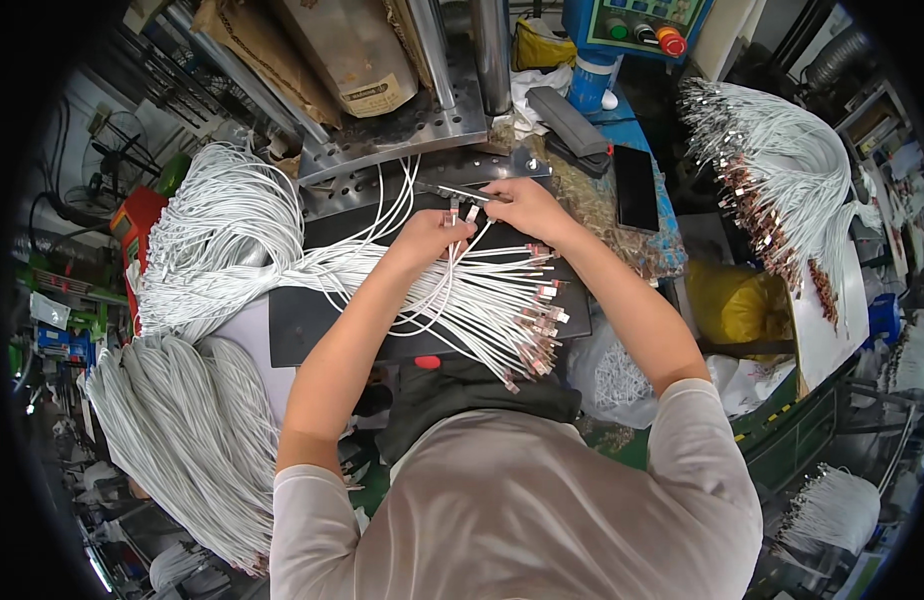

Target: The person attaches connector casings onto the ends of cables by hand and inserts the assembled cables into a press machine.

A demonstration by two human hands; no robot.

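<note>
My left hand (434,238) is closed in a pinch on a white cable, near the cable's connector end (454,212). Beside it, a second small connector (472,213) shows between my two hands. My right hand (527,208) is pinched shut at the end of a thin dark metal strip (452,190); what its fingertips hold is too small to tell. Below both hands a fanned bundle of white cables (452,295) lies across a black board (317,325). The bundle's connector ends (542,325) point to the right.
A perforated metal machine plate (392,145) with upright posts stands just ahead. Large coils of white cable (217,230) are piled at left, and more cable (782,170) hangs at right. A black phone (636,188) and a grey tool-like object (567,122) lie right of the machine.
</note>
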